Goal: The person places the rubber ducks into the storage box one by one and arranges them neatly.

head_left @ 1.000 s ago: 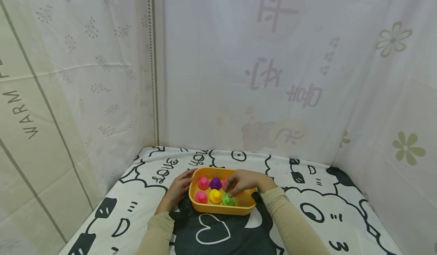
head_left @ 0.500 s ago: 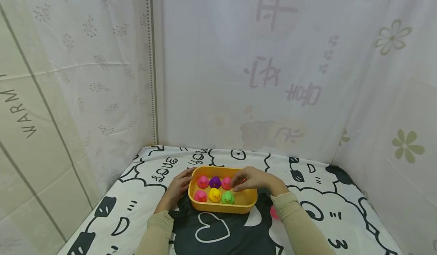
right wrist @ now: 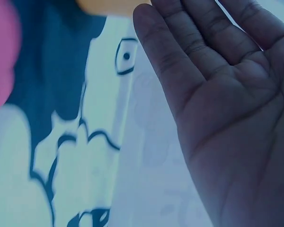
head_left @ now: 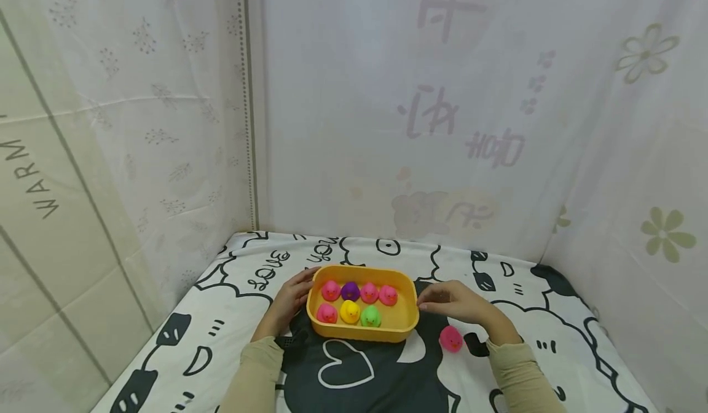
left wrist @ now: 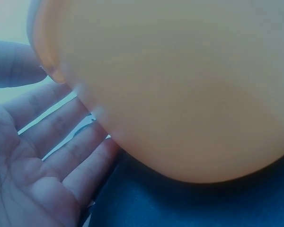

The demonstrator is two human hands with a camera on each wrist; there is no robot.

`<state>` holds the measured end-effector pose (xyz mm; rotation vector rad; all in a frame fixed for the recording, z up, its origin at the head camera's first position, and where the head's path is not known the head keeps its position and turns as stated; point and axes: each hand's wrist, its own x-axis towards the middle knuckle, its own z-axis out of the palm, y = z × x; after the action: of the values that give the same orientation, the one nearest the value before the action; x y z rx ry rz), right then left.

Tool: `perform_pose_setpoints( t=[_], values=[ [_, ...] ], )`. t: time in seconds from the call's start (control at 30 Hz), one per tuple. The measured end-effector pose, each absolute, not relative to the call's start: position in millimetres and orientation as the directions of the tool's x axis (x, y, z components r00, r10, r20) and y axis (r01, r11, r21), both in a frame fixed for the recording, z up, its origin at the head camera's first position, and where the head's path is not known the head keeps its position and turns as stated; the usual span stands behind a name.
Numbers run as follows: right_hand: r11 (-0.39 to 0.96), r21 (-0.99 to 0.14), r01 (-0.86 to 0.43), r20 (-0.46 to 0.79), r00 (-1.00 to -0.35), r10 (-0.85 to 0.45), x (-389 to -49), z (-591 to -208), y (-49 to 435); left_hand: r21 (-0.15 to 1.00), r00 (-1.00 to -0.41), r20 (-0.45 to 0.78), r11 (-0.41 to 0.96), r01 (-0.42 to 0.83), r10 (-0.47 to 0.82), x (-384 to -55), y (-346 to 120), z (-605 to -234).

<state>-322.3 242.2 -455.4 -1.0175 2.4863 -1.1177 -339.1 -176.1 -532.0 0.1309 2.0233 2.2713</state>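
A yellow plastic box (head_left: pixel 362 334) holds several small toy ducks in two rows. At the back are a pink duck (head_left: pixel 330 290), a purple duck (head_left: pixel 351 291) and two more pinks; in front sit a pink, a yellow duck (head_left: pixel 350 311) and a green duck (head_left: pixel 370 316). My left hand (head_left: pixel 292 299) rests its straight fingers against the box's left end, as the left wrist view also shows. At the right end, my right hand (head_left: pixel 459 302) has its extended fingertips right by the wall, palm bare. A loose pink duck (head_left: pixel 450 338) lies on the cloth below that hand.
The box stands on a black-and-white patterned cloth (head_left: pixel 221 339) with a heart drawing in front. Pale printed curtains (head_left: pixel 332 124) close off the back and both sides.
My right hand has moved out of the box to the right and now is at its outer end. The rightmost back pink duck and the loose duck have come into full view. My left hand stays put.
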Motion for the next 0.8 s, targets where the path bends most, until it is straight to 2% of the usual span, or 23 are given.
perform_pose_setpoints(
  t=[0.13, 0.4, 0.57, 0.8],
  values=[
    [0.500, -0.730, -0.466, 0.061, -0.773, -0.632, -314.6, -463.0, 257.3, 0.993, -0.992, -0.005, -0.117, -0.021, 0.130, -339.0, -177.4, -530.5],
    [0.485, -0.805, -0.342, 0.002, -0.819, -0.574, -299.8, -481.8, 293.8, 0.992, -0.992, -0.010, -0.121, -0.026, 0.128, -335.8, -174.2, -533.8],
    [0.479, -0.832, -0.280, -0.064, -0.809, -0.585, -302.4, -488.5, 307.9, 0.992, -0.990, -0.004, -0.124, -0.022, 0.140, -334.3, -173.9, -533.7],
    [0.494, -0.822, -0.285, -0.102, -0.779, -0.618, -308.4, -494.5, 309.8, 0.996, -0.992, 0.006, -0.094, -0.006, 0.124, -335.3, -174.2, -529.7]
  ],
)
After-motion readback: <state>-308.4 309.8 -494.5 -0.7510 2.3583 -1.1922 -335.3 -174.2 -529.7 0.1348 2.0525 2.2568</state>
